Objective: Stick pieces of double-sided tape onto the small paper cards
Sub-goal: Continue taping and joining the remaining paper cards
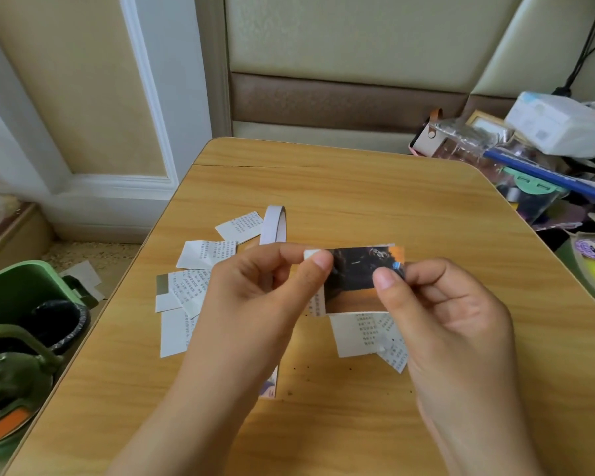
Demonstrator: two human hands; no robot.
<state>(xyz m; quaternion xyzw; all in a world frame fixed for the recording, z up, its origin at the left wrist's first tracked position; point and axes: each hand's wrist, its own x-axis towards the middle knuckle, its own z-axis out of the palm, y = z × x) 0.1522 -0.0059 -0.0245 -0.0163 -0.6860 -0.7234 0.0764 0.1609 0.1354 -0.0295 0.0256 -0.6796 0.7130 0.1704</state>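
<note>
Above the table (426,207), picture card (352,280) between both hands' fingers (318,266).

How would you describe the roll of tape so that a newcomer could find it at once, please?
On the wooden table, look just beyond the left hand, beside the scattered white cards. The tape roll stands on edge, the only ring among flat paper.

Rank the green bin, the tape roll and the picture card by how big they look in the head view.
1. green bin, though cut off by the frame edge
2. picture card, raised nearer the camera in both hands, so unsure against the roll
3. tape roll
</note>
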